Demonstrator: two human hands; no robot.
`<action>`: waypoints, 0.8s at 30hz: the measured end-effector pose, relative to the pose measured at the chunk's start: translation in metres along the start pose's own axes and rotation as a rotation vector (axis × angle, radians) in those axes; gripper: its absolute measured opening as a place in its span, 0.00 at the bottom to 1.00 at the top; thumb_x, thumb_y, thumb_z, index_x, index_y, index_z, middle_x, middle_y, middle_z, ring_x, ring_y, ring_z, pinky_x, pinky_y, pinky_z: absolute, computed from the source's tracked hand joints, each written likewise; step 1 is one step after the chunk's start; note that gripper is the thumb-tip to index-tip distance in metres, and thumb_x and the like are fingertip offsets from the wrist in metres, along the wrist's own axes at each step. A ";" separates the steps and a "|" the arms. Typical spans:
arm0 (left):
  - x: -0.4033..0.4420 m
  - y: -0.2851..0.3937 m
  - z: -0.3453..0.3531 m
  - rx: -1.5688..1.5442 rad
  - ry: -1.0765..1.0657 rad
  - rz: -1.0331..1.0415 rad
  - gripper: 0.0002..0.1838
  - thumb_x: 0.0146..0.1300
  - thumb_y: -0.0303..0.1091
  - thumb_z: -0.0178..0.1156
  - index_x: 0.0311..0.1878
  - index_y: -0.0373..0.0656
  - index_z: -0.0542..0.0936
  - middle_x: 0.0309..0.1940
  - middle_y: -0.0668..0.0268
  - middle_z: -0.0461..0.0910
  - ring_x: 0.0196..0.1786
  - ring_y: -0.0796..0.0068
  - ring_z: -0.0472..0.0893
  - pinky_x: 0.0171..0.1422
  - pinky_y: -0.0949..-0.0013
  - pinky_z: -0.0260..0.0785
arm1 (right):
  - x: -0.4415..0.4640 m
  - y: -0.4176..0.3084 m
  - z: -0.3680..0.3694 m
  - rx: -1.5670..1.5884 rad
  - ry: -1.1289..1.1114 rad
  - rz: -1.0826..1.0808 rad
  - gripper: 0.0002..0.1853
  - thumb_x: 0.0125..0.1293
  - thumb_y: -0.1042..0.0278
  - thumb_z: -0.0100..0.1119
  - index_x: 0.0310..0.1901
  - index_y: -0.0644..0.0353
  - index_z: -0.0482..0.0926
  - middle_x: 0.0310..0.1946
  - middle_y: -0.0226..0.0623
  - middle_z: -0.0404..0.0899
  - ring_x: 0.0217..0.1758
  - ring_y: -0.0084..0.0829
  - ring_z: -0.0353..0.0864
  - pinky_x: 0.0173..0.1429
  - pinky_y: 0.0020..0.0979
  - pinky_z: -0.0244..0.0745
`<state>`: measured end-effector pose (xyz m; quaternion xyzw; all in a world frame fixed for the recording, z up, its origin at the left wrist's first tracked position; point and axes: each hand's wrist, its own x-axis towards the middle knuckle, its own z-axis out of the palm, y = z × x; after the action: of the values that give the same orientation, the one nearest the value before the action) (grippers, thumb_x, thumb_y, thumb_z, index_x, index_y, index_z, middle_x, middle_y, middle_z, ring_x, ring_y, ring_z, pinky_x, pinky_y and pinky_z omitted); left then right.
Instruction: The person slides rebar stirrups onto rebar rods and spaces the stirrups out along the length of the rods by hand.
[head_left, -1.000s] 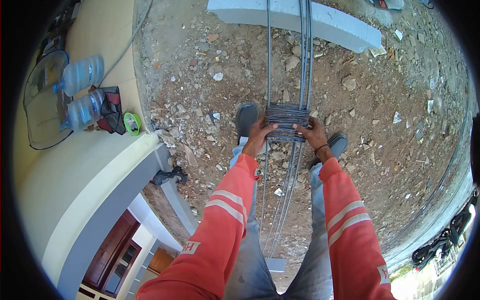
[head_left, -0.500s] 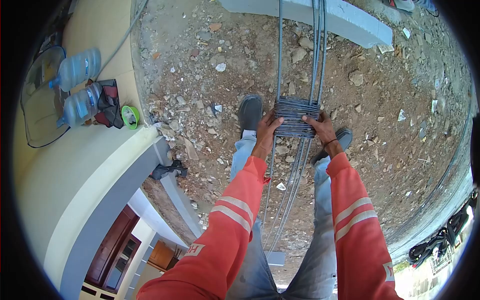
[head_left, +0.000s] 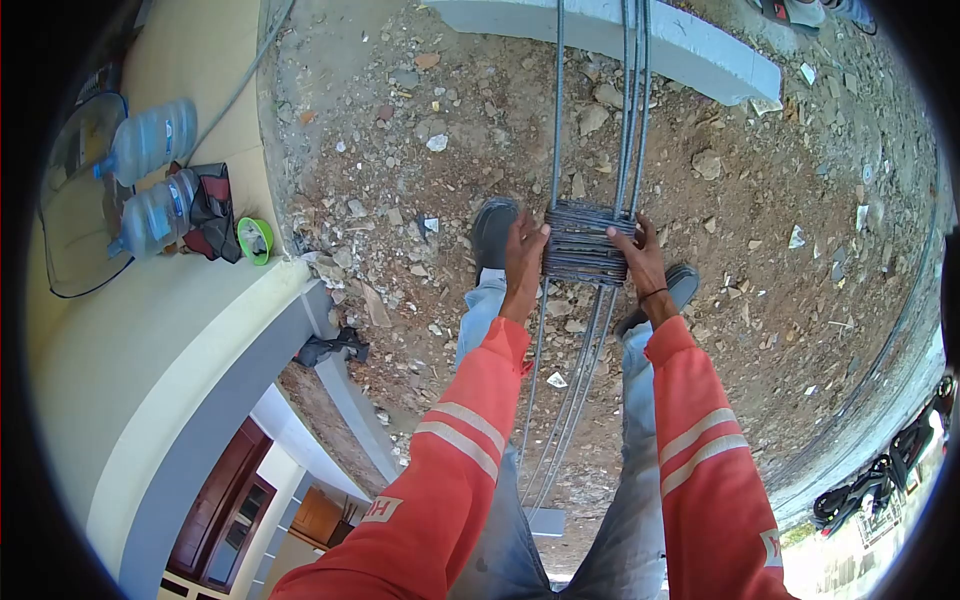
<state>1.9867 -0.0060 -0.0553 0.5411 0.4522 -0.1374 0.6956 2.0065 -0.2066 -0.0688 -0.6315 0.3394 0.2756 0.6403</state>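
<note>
Head view: centre frame, a dark-grey rectangular stack of thin metal hoops (head_left: 585,262) sits around long grey steel bars (head_left: 558,100). The right hand (head_left: 642,260) grasps its right edge, thumb on top; the left hand (head_left: 522,262) meets the left, grip unclear. Probably heavy, stiff, prone to splaying: best squeezed at those 2 edges.
</note>
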 end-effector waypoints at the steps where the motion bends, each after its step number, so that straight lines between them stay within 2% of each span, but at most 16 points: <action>1: 0.009 0.007 0.003 0.074 -0.033 0.067 0.37 0.70 0.45 0.65 0.74 0.36 0.63 0.60 0.53 0.78 0.64 0.63 0.77 0.70 0.65 0.66 | 0.005 -0.004 -0.002 0.000 0.000 0.001 0.55 0.55 0.45 0.79 0.73 0.72 0.59 0.61 0.54 0.76 0.61 0.40 0.79 0.65 0.35 0.76; 3: 0.015 0.019 0.005 0.147 -0.065 0.130 0.38 0.71 0.48 0.64 0.75 0.37 0.62 0.61 0.52 0.77 0.64 0.62 0.76 0.71 0.65 0.65 | 0.020 -0.017 -0.010 -0.025 0.029 0.032 0.51 0.61 0.42 0.73 0.76 0.63 0.56 0.61 0.47 0.76 0.61 0.37 0.77 0.64 0.37 0.72; 4: 0.020 0.029 0.009 0.232 -0.141 0.107 0.38 0.71 0.50 0.63 0.74 0.37 0.63 0.60 0.52 0.78 0.64 0.63 0.77 0.70 0.65 0.66 | 0.022 -0.023 -0.008 -0.069 0.006 0.028 0.47 0.63 0.38 0.69 0.73 0.65 0.63 0.59 0.46 0.78 0.60 0.37 0.78 0.65 0.36 0.71; 5: 0.030 0.042 0.019 0.317 -0.221 0.102 0.37 0.72 0.52 0.62 0.74 0.38 0.65 0.60 0.53 0.78 0.64 0.63 0.77 0.69 0.65 0.67 | 0.024 -0.032 -0.006 -0.063 0.014 0.000 0.47 0.63 0.38 0.69 0.73 0.65 0.63 0.59 0.46 0.78 0.60 0.37 0.78 0.65 0.36 0.71; 6: 0.034 0.038 0.024 0.342 -0.249 0.080 0.32 0.71 0.53 0.63 0.68 0.39 0.73 0.56 0.55 0.81 0.63 0.64 0.78 0.67 0.65 0.68 | 0.022 -0.034 -0.004 -0.197 -0.046 0.029 0.45 0.62 0.36 0.69 0.68 0.66 0.69 0.56 0.48 0.80 0.58 0.37 0.80 0.63 0.35 0.72; 7: 0.034 0.030 0.024 0.445 -0.252 0.115 0.33 0.72 0.55 0.61 0.69 0.40 0.74 0.57 0.56 0.82 0.61 0.66 0.78 0.67 0.65 0.67 | 0.017 -0.033 -0.001 -0.333 -0.106 0.060 0.43 0.61 0.35 0.69 0.63 0.68 0.74 0.53 0.51 0.81 0.55 0.38 0.81 0.62 0.34 0.73; 9: 0.027 0.017 0.018 0.583 -0.242 0.112 0.33 0.73 0.59 0.59 0.68 0.41 0.76 0.58 0.57 0.82 0.61 0.66 0.79 0.68 0.65 0.66 | 0.008 -0.009 0.003 -0.268 -0.037 0.077 0.40 0.61 0.32 0.67 0.56 0.68 0.79 0.47 0.48 0.84 0.51 0.36 0.82 0.58 0.33 0.73; 11: 0.014 0.005 0.009 0.606 -0.214 0.045 0.34 0.72 0.60 0.59 0.68 0.42 0.76 0.59 0.57 0.82 0.63 0.64 0.78 0.69 0.65 0.65 | -0.013 -0.004 0.005 -0.267 -0.018 0.095 0.42 0.60 0.31 0.67 0.57 0.68 0.78 0.48 0.50 0.83 0.52 0.38 0.82 0.60 0.35 0.73; 12: 0.009 0.002 0.005 0.593 -0.199 0.017 0.35 0.71 0.60 0.59 0.69 0.42 0.76 0.60 0.57 0.81 0.64 0.63 0.77 0.70 0.64 0.65 | -0.017 0.000 0.003 -0.302 -0.046 0.133 0.42 0.61 0.32 0.66 0.60 0.68 0.77 0.49 0.48 0.83 0.54 0.38 0.81 0.62 0.34 0.72; 14: 0.005 -0.014 -0.006 0.586 -0.209 0.101 0.33 0.69 0.59 0.63 0.64 0.40 0.78 0.51 0.57 0.82 0.52 0.63 0.80 0.58 0.62 0.70 | -0.021 0.015 0.000 -0.338 -0.073 0.163 0.43 0.62 0.32 0.65 0.63 0.67 0.76 0.51 0.45 0.82 0.56 0.37 0.80 0.64 0.34 0.71; 16: 0.001 0.004 -0.005 0.602 -0.256 0.049 0.34 0.69 0.59 0.63 0.66 0.40 0.76 0.52 0.57 0.82 0.52 0.64 0.80 0.58 0.63 0.71 | -0.022 0.024 0.001 -0.581 -0.004 0.079 0.43 0.62 0.31 0.64 0.63 0.65 0.76 0.50 0.45 0.82 0.55 0.38 0.80 0.63 0.35 0.71; 17: -0.001 0.011 -0.006 0.620 -0.296 -0.018 0.36 0.69 0.59 0.63 0.68 0.40 0.74 0.53 0.57 0.81 0.53 0.65 0.80 0.58 0.63 0.71 | -0.020 0.023 -0.001 -0.576 -0.002 0.081 0.43 0.62 0.31 0.64 0.63 0.65 0.76 0.50 0.45 0.82 0.55 0.38 0.80 0.63 0.35 0.71; 19: 0.014 0.009 -0.006 0.570 -0.311 -0.034 0.36 0.69 0.57 0.63 0.69 0.40 0.72 0.53 0.58 0.81 0.52 0.66 0.80 0.58 0.64 0.71 | -0.012 0.001 -0.002 -0.378 -0.060 0.061 0.48 0.61 0.29 0.64 0.65 0.72 0.71 0.51 0.53 0.83 0.54 0.44 0.82 0.62 0.39 0.72; 20: 0.018 0.015 -0.001 0.490 -0.291 -0.009 0.35 0.70 0.57 0.63 0.69 0.41 0.72 0.53 0.58 0.81 0.54 0.66 0.80 0.59 0.63 0.71 | -0.004 -0.005 0.001 -0.256 -0.087 0.029 0.46 0.64 0.30 0.61 0.64 0.71 0.72 0.52 0.54 0.83 0.53 0.48 0.82 0.62 0.40 0.73; 23: 0.020 0.029 0.014 0.447 -0.295 0.052 0.31 0.71 0.55 0.63 0.67 0.42 0.75 0.55 0.57 0.81 0.57 0.61 0.82 0.60 0.62 0.72 | 0.003 -0.025 0.005 -0.356 -0.053 0.033 0.44 0.66 0.30 0.58 0.63 0.70 0.73 0.51 0.54 0.83 0.53 0.52 0.82 0.61 0.41 0.73; 24: 0.022 0.017 0.011 0.611 -0.288 0.101 0.31 0.70 0.55 0.63 0.65 0.41 0.77 0.55 0.55 0.81 0.58 0.59 0.82 0.60 0.62 0.73 | 0.002 -0.022 0.005 -0.384 -0.068 0.022 0.42 0.66 0.30 0.58 0.62 0.68 0.75 0.52 0.56 0.82 0.55 0.54 0.82 0.63 0.43 0.72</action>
<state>2.0155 -0.0025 -0.0620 0.7211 0.2601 -0.3070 0.5640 2.0258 -0.2028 -0.0569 -0.7287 0.2654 0.3635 0.5162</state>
